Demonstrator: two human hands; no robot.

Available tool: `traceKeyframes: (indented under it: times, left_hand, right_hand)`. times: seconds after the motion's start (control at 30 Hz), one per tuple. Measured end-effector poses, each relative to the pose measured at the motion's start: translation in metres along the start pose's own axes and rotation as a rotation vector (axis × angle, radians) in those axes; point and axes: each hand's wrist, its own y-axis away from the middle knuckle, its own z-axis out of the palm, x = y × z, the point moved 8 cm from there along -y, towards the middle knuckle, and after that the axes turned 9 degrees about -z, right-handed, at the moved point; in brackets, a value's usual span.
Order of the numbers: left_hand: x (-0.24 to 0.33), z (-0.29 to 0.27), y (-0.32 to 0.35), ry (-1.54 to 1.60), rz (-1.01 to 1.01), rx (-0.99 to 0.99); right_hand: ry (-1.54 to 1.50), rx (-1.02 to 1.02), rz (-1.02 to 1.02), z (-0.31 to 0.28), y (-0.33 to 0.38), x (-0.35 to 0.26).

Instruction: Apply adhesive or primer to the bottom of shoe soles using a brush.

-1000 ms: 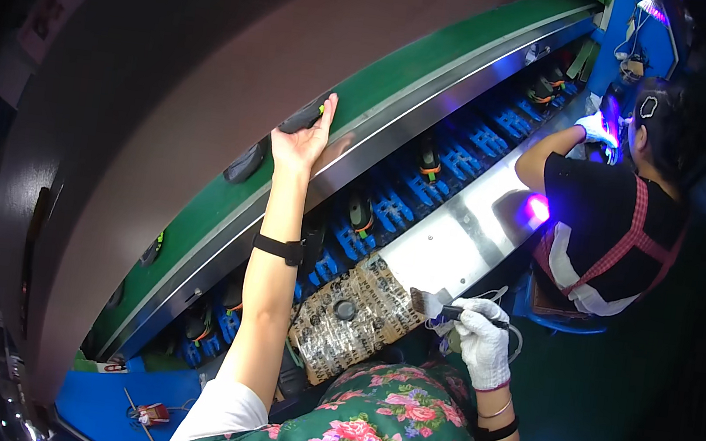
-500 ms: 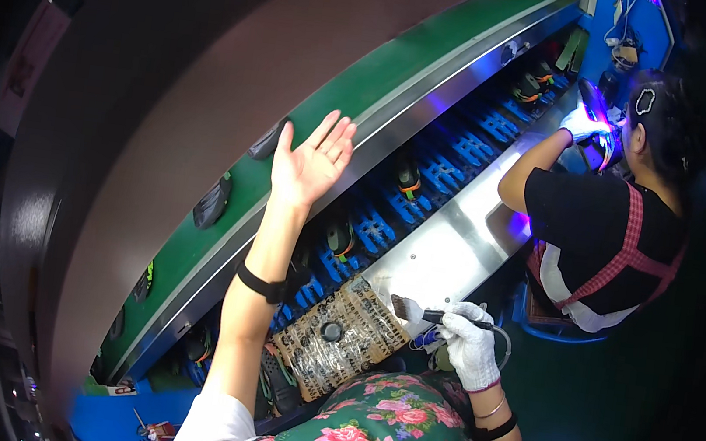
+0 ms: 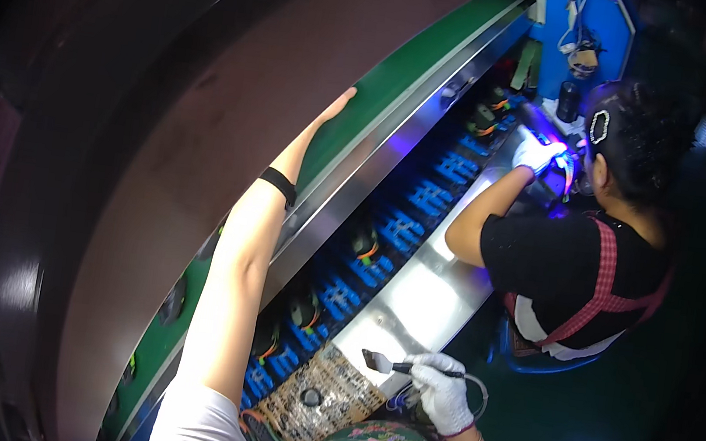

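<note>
My bare left hand [image 3: 337, 106] reaches far out over the green belt [image 3: 378, 91], its fingers mostly hidden behind the edge of the brown hood. A black band circles that forearm. In the white knitted glove, my right hand [image 3: 443, 392] is closed round the black handle of a flat brush [image 3: 377, 362] with a grey hose or cable behind it. The bristles point left, above the metal tabletop [image 3: 413, 303] near a tape-covered cardboard pad [image 3: 328, 420]. On that pad sits a small round black piece [image 3: 312, 398].
Shoes [image 3: 365, 246] ride on a row of blue racks [image 3: 339, 298] beside the belt. A dark shoe-shaped piece [image 3: 173, 302] lies on the belt. The large brown hood [image 3: 181, 111] overhangs at left. At right, a co-worker [image 3: 578, 257] with gloved hands works under violet light.
My left hand, open and palm up before, has moved forward under the hood's edge. My right hand keeps the brush above the metal top. The view has shifted; the co-worker's hands have moved lower.
</note>
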Motion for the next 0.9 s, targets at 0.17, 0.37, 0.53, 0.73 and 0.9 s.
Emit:
traceKeyframes:
  times: [0.17,0.37,0.53,0.73,0.9]
  left_hand:
    - [-0.033,0.012,-0.084,-0.079,0.081,0.006]
    - [-0.021,-0.008,-0.037,-0.368,0.056,0.322]
    - [-0.043,-0.031,0.025,0.452,-0.211,-0.052]
    - [-0.178,-0.162,0.189,0.828,-0.260,0.083]
    - [-0.204,-0.180,0.382,0.695,-0.177,0.799]
  right_hand:
    - [0.038,0.032,-0.002,-0.012,-0.001,-0.007]
    - [0.095,0.074,-0.003,-0.031,0.003,-0.013]
    - [-0.013,-0.032,-0.038,-0.016,0.010,-0.010]
    - [-0.081,-0.102,0.097,0.040,0.037,-0.001]
    - [-0.055,-0.008,0.051,0.011,0.052,0.009]
